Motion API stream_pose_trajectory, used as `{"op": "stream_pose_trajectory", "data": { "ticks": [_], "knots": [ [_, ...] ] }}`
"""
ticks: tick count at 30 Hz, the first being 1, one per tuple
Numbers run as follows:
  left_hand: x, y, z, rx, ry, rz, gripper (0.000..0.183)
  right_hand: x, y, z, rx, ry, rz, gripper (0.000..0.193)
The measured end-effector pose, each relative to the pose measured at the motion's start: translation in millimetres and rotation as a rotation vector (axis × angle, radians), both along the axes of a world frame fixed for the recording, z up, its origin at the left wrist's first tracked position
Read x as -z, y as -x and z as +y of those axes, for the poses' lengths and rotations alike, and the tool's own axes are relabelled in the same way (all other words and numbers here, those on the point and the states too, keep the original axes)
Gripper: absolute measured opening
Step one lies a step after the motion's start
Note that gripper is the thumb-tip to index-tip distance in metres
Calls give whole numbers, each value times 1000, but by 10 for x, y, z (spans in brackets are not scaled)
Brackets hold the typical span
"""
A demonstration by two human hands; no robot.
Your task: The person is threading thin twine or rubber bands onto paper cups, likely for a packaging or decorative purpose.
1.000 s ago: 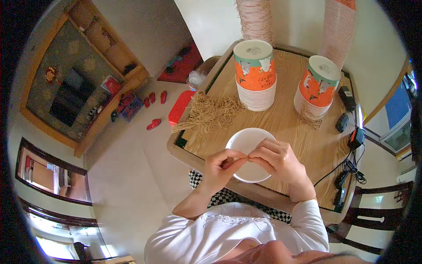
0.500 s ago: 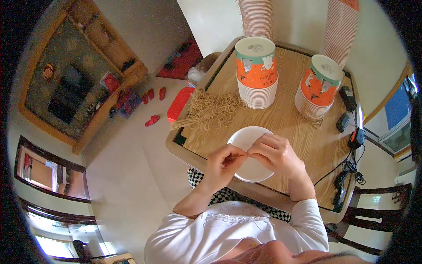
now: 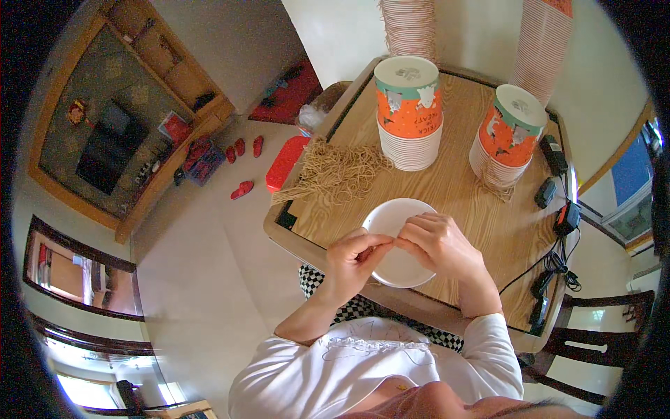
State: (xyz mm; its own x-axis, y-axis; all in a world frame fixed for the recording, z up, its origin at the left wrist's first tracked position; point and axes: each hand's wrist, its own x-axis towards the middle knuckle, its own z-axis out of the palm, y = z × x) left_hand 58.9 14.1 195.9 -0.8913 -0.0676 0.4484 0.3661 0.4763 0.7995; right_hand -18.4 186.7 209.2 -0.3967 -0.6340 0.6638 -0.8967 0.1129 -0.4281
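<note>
Above a white, round paper bucket (image 3: 400, 274), my left hand (image 3: 347, 262) and my right hand (image 3: 444, 244) meet fingertip to fingertip. Both are closed in a pinch. Whatever lies between the fingers is too small or hidden to make out. The bucket's open mouth shows a plain white inside, and it sits near the table's front edge. A tangled heap of tan twine (image 3: 338, 171) lies to the left, beyond my left hand. Farther back stand two upside-down stacks of orange, green and white paper buckets, one in the middle (image 3: 410, 115) and one at right (image 3: 508, 136).
The wood-grain table (image 3: 335, 227) has a raised rim. Black adapters (image 3: 567, 218) and coiled cables (image 3: 555, 265) line its right side. A red lid-like thing (image 3: 285, 164) sits by the left edge. Tall bucket stacks (image 3: 408, 28) rise behind. A dark chair (image 3: 600, 339) stands at right.
My fingertips have shifted slightly while staying pinched together, and the left fingers look a little more closed. The bucket, twine and stacks keep their places.
</note>
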Motion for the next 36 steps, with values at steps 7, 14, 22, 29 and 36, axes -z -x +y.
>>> {"op": "stream_pose_trajectory", "data": {
  "ticks": [7,14,22,29,36],
  "knots": [
    [267,149,-224,-187,405,-7,8,239,315,-34,236,-238,93,15],
    [528,487,-413,-145,471,-143,7,391,358,103,357,-659,-160,18],
    [591,736,-525,131,460,-93,5,264,370,172,352,-686,-349,18],
    [324,761,-220,94,515,-149,6,434,518,98,355,-536,-329,17],
    [332,736,-78,53,725,44,5,494,562,86,373,-552,-350,17]
  ]
}}
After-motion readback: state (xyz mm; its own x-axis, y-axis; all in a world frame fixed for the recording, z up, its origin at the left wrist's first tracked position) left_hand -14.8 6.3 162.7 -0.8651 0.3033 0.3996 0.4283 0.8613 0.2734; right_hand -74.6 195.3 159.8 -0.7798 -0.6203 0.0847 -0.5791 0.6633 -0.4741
